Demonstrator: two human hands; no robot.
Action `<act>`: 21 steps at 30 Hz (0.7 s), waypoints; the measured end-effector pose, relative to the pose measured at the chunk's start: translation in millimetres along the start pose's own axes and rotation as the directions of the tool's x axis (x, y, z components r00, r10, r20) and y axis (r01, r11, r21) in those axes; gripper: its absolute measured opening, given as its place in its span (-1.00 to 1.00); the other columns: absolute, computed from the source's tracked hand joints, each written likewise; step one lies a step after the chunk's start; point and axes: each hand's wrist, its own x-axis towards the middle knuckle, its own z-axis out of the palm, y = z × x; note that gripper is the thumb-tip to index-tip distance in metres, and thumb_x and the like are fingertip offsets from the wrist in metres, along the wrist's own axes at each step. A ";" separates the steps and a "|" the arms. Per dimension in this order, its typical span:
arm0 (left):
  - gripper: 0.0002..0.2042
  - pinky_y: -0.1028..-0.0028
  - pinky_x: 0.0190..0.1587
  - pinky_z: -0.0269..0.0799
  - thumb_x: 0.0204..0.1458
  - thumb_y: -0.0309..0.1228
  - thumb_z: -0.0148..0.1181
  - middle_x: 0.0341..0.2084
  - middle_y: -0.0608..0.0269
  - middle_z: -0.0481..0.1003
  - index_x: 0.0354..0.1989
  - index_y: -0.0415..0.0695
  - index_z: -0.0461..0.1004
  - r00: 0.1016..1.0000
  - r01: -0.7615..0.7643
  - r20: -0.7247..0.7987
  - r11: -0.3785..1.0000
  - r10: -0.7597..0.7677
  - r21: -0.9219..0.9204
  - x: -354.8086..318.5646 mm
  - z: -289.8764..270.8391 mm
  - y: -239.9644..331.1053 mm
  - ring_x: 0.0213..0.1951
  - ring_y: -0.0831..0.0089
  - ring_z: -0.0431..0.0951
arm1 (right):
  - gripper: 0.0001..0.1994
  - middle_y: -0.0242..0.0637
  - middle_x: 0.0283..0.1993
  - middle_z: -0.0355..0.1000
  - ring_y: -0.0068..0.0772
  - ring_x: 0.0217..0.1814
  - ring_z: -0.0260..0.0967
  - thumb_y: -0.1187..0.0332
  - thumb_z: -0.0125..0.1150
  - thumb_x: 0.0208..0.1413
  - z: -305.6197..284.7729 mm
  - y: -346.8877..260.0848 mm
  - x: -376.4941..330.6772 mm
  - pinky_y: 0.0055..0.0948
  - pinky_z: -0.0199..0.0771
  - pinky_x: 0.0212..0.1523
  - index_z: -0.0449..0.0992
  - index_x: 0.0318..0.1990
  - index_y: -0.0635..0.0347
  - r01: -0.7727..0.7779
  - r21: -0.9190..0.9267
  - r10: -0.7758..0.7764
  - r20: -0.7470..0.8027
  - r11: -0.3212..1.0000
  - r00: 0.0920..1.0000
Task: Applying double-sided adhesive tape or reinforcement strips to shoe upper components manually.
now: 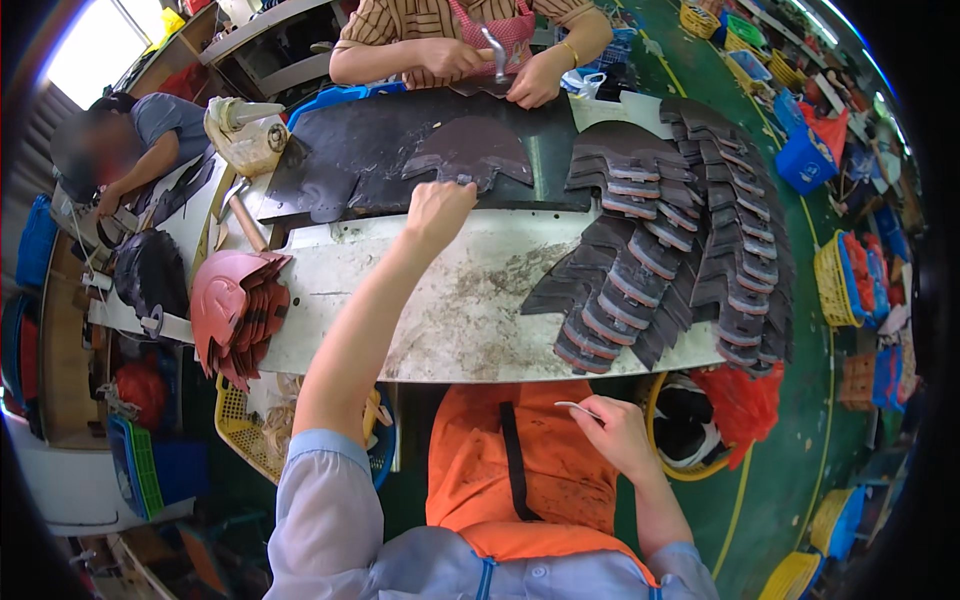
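Note:
A dark brown shoe-upper piece (475, 145) with a greyish, scalloped lower edge lies flat on the black work board (340, 140). My left hand (440, 212) reaches over the table to this near edge, fingers curled in and closed at its rim; the fingertips are partly hidden. Low in front of my orange apron, my right hand (618, 435) grips a thin, pale, flat-tipped tool (577, 408) between thumb and fingers. Overlapping rows of similar dark upper pieces (640, 260) fan out on the right of the table.
Reddish pieces (235, 310) are stacked at the left. Behind them lie a wooden-handled hammer (245, 215) and a cream device (245, 135). Across the board, a co-worker's hands (540, 78) work with another hammer (496, 52). A yellow basket (655, 440) stands below the table's right side.

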 end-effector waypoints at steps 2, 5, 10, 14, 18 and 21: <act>-0.88 0.25 -0.41 0.54 -0.01 -0.46 0.18 -0.53 0.11 0.61 -0.33 -0.05 0.62 0.999 -0.046 0.002 0.999 0.046 -0.007 11.9 -6.5 -5.3 -0.42 0.18 0.68 | -0.85 -0.21 -0.42 0.53 -0.14 -0.41 0.51 0.30 0.27 0.17 -3.0 0.7 1.0 -0.29 0.47 -0.40 0.59 -0.33 0.19 -0.018 -0.003 0.018 0.011 1.000 1.000; -0.89 0.27 -0.39 0.56 -0.05 -0.47 0.20 -0.51 0.19 0.63 -0.35 -0.05 0.62 0.951 -0.283 0.175 0.943 0.253 0.175 28.7 -14.9 -2.6 -0.41 0.20 0.68 | -0.84 -0.20 -0.41 0.53 -0.14 -0.41 0.52 0.30 0.27 0.18 -1.7 -0.8 1.9 -0.28 0.46 -0.40 0.59 -0.33 0.20 -0.005 0.003 0.005 -0.007 1.000 1.000; -0.85 0.23 -0.36 0.56 0.00 -0.49 0.15 -0.47 0.18 0.65 -0.25 -0.08 0.57 0.998 -0.054 0.052 0.987 0.046 0.152 22.6 -7.1 11.3 -0.40 0.15 0.68 | -0.85 -0.16 -0.43 0.51 -0.16 -0.44 0.50 0.34 0.27 0.17 -3.4 -4.7 -0.7 -0.30 0.43 -0.41 0.59 -0.31 0.24 0.009 0.029 -0.008 -0.021 1.000 1.000; -0.85 0.37 -0.31 0.52 0.13 -0.46 0.14 -0.41 0.20 0.65 -0.17 -0.22 0.51 0.736 0.233 -0.419 0.780 -0.532 -0.581 -37.6 -74.5 20.2 -0.35 0.24 0.67 | -0.83 -0.15 -0.49 0.47 -0.24 -0.50 0.47 0.30 0.30 0.17 -8.3 12.3 -16.3 -0.32 0.39 -0.47 0.58 -0.33 0.23 -0.110 0.096 0.121 -0.118 0.989 0.986; -0.79 0.49 -0.12 0.46 0.11 -0.70 0.07 -0.28 0.30 0.54 -0.10 -0.24 0.46 0.874 0.169 0.086 0.134 -0.479 -0.976 -107.8 -122.2 33.3 -0.15 0.52 0.56 | -0.80 -0.41 -0.64 0.28 -0.75 -0.54 0.14 0.34 0.19 0.26 -30.6 55.0 -28.7 -0.49 0.15 -0.54 0.56 -0.31 0.32 -0.346 0.265 0.416 -0.287 0.900 0.863; -0.60 0.49 -0.03 0.43 0.03 -0.82 -0.01 -0.26 0.24 0.54 0.06 -0.23 0.35 0.969 0.203 0.223 -0.175 -0.108 -0.963 -137.9 -130.0 38.4 -0.11 0.50 0.54 | -0.80 -0.33 -0.61 0.26 -0.68 -0.52 0.11 0.36 0.15 0.29 -44.5 49.9 -11.2 -0.48 0.15 -0.52 0.54 -0.27 0.35 -0.244 0.172 0.295 -0.414 0.954 0.861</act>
